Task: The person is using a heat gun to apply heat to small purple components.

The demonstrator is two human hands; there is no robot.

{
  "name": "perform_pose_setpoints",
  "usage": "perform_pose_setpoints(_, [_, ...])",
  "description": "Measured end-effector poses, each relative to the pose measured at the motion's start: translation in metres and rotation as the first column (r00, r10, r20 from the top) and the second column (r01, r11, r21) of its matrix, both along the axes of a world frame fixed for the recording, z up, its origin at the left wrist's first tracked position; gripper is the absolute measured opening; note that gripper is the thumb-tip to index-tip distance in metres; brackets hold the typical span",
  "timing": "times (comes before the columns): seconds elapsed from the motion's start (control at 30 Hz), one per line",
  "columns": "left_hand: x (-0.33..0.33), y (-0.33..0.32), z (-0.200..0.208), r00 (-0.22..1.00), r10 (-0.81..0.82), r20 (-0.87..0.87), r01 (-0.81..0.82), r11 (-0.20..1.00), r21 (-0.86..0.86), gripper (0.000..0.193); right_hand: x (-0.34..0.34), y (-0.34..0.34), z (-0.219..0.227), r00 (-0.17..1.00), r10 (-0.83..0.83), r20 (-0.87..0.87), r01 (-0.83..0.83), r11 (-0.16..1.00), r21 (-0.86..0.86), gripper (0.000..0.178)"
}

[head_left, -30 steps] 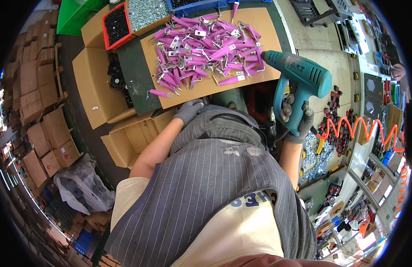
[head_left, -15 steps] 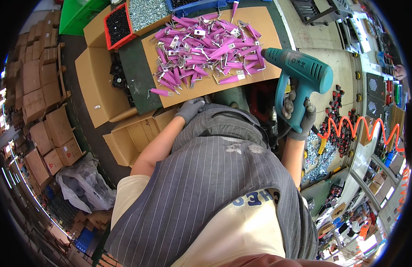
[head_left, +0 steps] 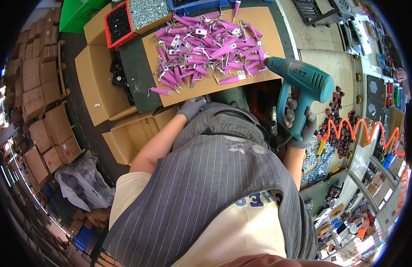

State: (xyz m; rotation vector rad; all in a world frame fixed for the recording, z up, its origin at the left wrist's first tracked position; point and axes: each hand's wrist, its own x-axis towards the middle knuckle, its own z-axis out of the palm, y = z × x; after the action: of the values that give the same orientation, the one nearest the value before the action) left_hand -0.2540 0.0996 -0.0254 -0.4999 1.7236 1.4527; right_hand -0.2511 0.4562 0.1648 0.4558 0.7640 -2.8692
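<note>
In my right hand (head_left: 299, 118), gloved in grey, is a teal heat gun (head_left: 309, 80), gripped by its handle with my fingers wrapped round it. Its dark nozzle points left, toward a heap of metal pieces in purple-pink sleeves (head_left: 210, 49), close to the heap's right edge. Bent metal ends stick out of many sleeves. The heap lies on a flat cardboard sheet (head_left: 270, 26) on the green table. My gloved left hand (head_left: 192, 108) lies flat against my apron beside the sheet's near edge, fingers stretched out and holding nothing I can see.
Behind the heap stand a red bin of black screws (head_left: 119, 24), a box of silvery fasteners (head_left: 149, 11) and a blue bin (head_left: 199, 6). Open cardboard boxes (head_left: 92, 86) are at the left. An orange coiled hose (head_left: 361, 127) hangs at the right.
The heat gun and my right hand have shifted slightly down, with the nozzle lower beside the heap. My left hand stays nearly where it was.
</note>
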Motion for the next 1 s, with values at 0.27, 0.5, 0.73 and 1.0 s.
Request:
perform_pose_setpoints(0.27, [-0.001, 0.0, -0.001, 1.0, 0.002, 0.013, -0.002, 1.0, -0.012, 0.033, -0.002, 0.0, -0.004, 0.999, 0.043, -0.034, -0.043, 0.999, -0.001, 0.065])
perform_pose_setpoints(0.5, [-0.001, -0.001, 0.0, 0.999, -0.04, 0.021, 0.04, 0.999, -0.011, 0.041, -0.005, -0.003, -0.009, 0.997, 0.047, -0.063, -0.047, 0.999, 0.002, 0.062])
perform_pose_setpoints(0.73, [0.0, -0.003, -0.005, 0.999, -0.041, 0.015, 0.041, 0.999, 0.0, 0.041, -0.011, -0.004, -0.013, 0.996, 0.054, -0.068, -0.055, 0.998, -0.008, 0.06])
perform_pose_setpoints(1.0, [0.003, -0.006, -0.015, 0.999, -0.038, 0.0, 0.038, 0.999, -0.015, 0.036, -0.021, -0.004, -0.018, 0.994, 0.061, -0.093, -0.065, 0.997, -0.037, 0.065])
